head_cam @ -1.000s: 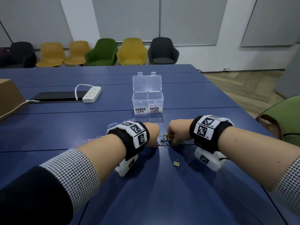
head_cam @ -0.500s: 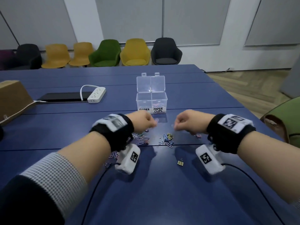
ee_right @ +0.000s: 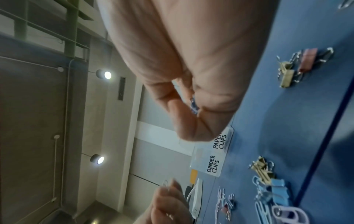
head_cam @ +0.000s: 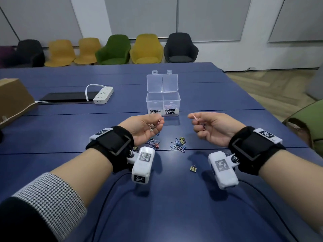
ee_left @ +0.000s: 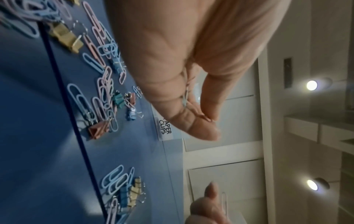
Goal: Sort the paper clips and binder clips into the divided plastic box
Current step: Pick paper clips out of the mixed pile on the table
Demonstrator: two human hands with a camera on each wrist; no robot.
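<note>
The clear divided box [head_cam: 162,102] stands open on the blue table, its two halves labelled BINDER CLIPS and PAPER CLIPS; some pink clips lie in the paper clip half. My left hand [head_cam: 158,122] is raised palm up in front of it, pinching a pink paper clip with several more clips in the palm. My right hand [head_cam: 194,120] is raised beside it, pinching a pink paper clip [head_cam: 194,117] and holding more clips under curled fingers. Loose paper clips and binder clips [head_cam: 179,144] lie in a heap on the table beneath both hands. A lone gold binder clip [head_cam: 193,168] lies nearer me.
A white power strip [head_cam: 103,94] and a dark flat panel [head_cam: 68,97] lie at the left back. A cardboard box [head_cam: 14,100] sits at the far left edge. Chairs line the far wall. A green chair [head_cam: 309,123] stands at the table's right side.
Both hands have lifted off the clip heap, turned palm up and moved toward the box, each carrying paper clips. The heap, hidden before, now shows.
</note>
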